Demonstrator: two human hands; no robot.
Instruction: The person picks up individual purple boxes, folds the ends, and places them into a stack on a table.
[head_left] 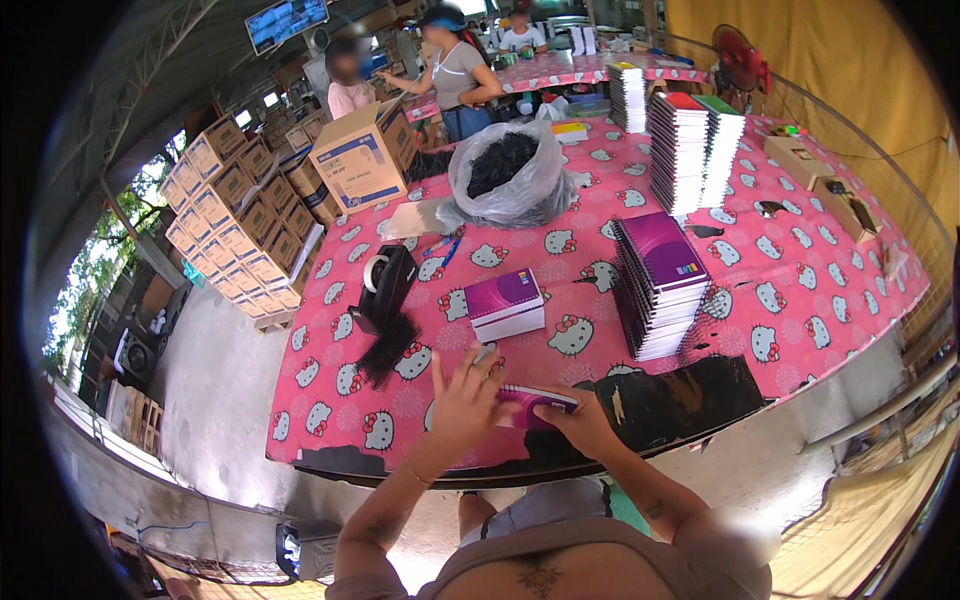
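At the near edge of the table, my right hand (582,422) grips a small purple notebook (522,410) with its thumb across the cover. My left hand (466,402) is open at the notebook's left side, fingers spread; whether its fingertips touch the cover I cannot tell. Just beyond lies a short stack of purple-covered pads (503,304) with white page edges. A bunch of black binding coils (388,350) rests left of them, beside a black tape dispenser (388,288). To the right rises a tall stack of purple spiral notebooks (662,285).
A pink patterned cloth (570,335) covers the table. Farther back are a plastic bag of black coils (510,175), a cardboard box (362,158), and tall stacks of red-topped (678,150) and green-topped notebooks (722,150). Piled cartons (235,220) stand left. Several people are beyond the table.
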